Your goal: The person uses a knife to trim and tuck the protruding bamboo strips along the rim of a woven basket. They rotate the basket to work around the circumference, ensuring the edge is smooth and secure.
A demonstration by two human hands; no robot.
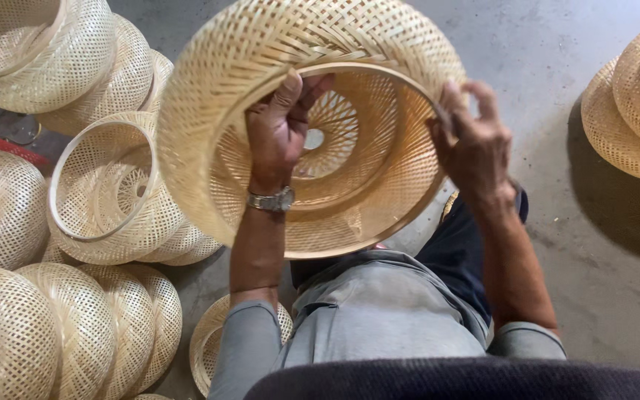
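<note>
A large woven bamboo basket (209, 111), dome-shaped with an open mouth ringed by a thin hoop, is tilted toward me above my lap. My left hand (279, 126), with a metal wristwatch, reaches inside the mouth and its fingers curl over the upper rim. On the right side of the rim my right hand (472, 144) is closed on the hoop; a thin dark object seems to lie under its fingers, but I cannot make it out. A round hole shows at the basket's far end.
Similar woven baskets lie stacked at the left (105, 192), upper left (46, 52) and lower left (75, 326). More of them sit at the upper right (631, 111). A small basket (205, 344) rests by my left elbow. The floor is grey concrete (616, 259).
</note>
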